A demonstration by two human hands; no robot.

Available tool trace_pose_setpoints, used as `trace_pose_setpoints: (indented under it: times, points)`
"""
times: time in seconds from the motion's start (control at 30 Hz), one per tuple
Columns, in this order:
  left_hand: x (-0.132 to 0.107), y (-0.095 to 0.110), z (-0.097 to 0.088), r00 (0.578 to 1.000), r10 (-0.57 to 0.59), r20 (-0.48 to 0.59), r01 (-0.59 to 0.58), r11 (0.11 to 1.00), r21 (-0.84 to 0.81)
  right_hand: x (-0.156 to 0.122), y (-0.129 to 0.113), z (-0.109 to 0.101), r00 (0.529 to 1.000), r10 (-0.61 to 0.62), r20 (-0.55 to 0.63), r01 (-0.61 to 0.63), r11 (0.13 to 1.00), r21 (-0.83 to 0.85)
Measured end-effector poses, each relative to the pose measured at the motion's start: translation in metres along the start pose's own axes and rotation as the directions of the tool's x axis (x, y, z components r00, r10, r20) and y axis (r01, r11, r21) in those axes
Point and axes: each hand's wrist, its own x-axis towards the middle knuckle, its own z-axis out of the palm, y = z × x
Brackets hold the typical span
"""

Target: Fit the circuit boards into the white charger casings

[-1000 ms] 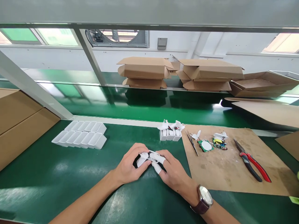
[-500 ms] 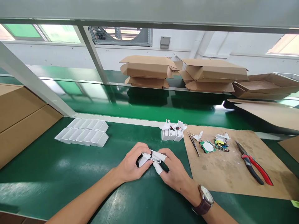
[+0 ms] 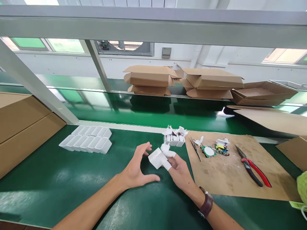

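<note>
My right hand (image 3: 178,167), with white finger cots on its fingertips and a watch on the wrist, grips a small white plastic housing (image 3: 156,157) above the green bench. My left hand (image 3: 136,167) is open just left of the housing, fingers spread, holding nothing. Just beyond the hands stands a short row of white housings with wired parts sticking out (image 3: 174,138).
Two rows of empty white shells (image 3: 86,140) lie at left. A cardboard mat (image 3: 230,169) at right carries tweezers (image 3: 194,148), circuit boards (image 3: 208,151) and red-handled pliers (image 3: 254,166). Cardboard boxes (image 3: 21,127) stand at far left, and folded cartons (image 3: 148,80) beyond the belt.
Both hands were closed together on the white part. Now my left hand has let go and spread open, while my right hand keeps the housing and has lifted it slightly.
</note>
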Motion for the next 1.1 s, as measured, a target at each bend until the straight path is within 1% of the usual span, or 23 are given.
trace_pose_setpoints:
  times: [0.03, 0.07, 0.1, 0.17, 0.23, 0.3, 0.57, 0.63, 0.7, 0.8, 0.87, 0.9, 0.97, 1.03, 1.1]
  points:
    - [0.000, 0.001, 0.001, 1.000, 0.027, -0.002, -0.027, 0.999, 0.023, 0.000, -0.002, 0.001, 0.993, 0.114, 0.032, -0.118, 0.983, 0.139]
    - [0.000, 0.002, 0.002, 0.998, 0.059, -0.007, -0.059, 0.997, 0.041, 0.000, -0.004, 0.002, 0.976, 0.197, 0.087, -0.213, 0.944, 0.251]
    - [0.001, 0.003, 0.003, 0.995, 0.097, -0.017, -0.096, 0.994, 0.055, 0.000, -0.005, 0.004, 0.959, 0.248, 0.139, -0.281, 0.901, 0.331]
    - [0.002, 0.005, 0.005, 0.986, 0.161, -0.045, -0.158, 0.985, 0.067, -0.001, -0.006, 0.006, 0.937, 0.296, 0.187, -0.349, 0.833, 0.428]
    - [0.003, 0.006, 0.005, 0.980, 0.191, -0.063, -0.186, 0.980, 0.072, -0.001, -0.007, 0.008, 0.926, 0.319, 0.202, -0.377, 0.802, 0.464]
    - [0.003, 0.006, 0.005, 0.978, 0.198, -0.069, -0.192, 0.978, 0.076, -0.001, -0.007, 0.009, 0.921, 0.331, 0.204, -0.389, 0.790, 0.474]
    - [0.004, 0.008, 0.003, 0.978, 0.203, -0.049, -0.200, 0.978, 0.054, -0.001, -0.006, 0.009, 0.916, 0.347, 0.201, -0.401, 0.796, 0.452]
    - [0.003, 0.008, 0.003, 0.981, 0.192, -0.038, -0.190, 0.981, 0.048, -0.002, -0.005, 0.009, 0.928, 0.331, 0.171, -0.372, 0.826, 0.423]
    - [0.003, 0.007, 0.002, 0.988, 0.150, -0.030, -0.148, 0.987, 0.063, -0.002, -0.005, 0.009, 0.951, 0.287, 0.114, -0.308, 0.880, 0.361]
    - [0.001, 0.003, 0.001, 0.998, 0.064, -0.029, -0.060, 0.991, 0.123, -0.001, -0.005, 0.010, 0.985, 0.170, 0.021, -0.170, 0.957, 0.234]
    - [-0.001, -0.001, 0.001, 1.000, -0.002, -0.015, 0.005, 0.986, 0.169, -0.002, -0.005, 0.011, 0.997, 0.076, -0.008, -0.074, 0.986, 0.147]
    - [-0.002, -0.004, 0.001, 0.998, -0.056, -0.003, 0.055, 0.981, 0.186, -0.002, -0.004, 0.011, 1.000, 0.025, -0.011, -0.023, 0.995, 0.099]
    - [-0.001, -0.010, 0.001, 0.979, -0.202, 0.002, 0.198, 0.960, 0.196, -0.004, -0.002, 0.013, 0.996, -0.089, -0.006, 0.088, 0.996, -0.021]
    - [0.004, -0.015, -0.001, 0.932, -0.361, -0.030, 0.361, 0.918, 0.166, -0.007, 0.001, 0.015, 0.979, -0.202, 0.008, 0.200, 0.966, -0.164]
    - [0.015, -0.021, -0.005, 0.882, -0.466, -0.066, 0.471, 0.875, 0.109, -0.009, 0.003, 0.017, 0.958, -0.283, 0.041, 0.282, 0.916, -0.284]
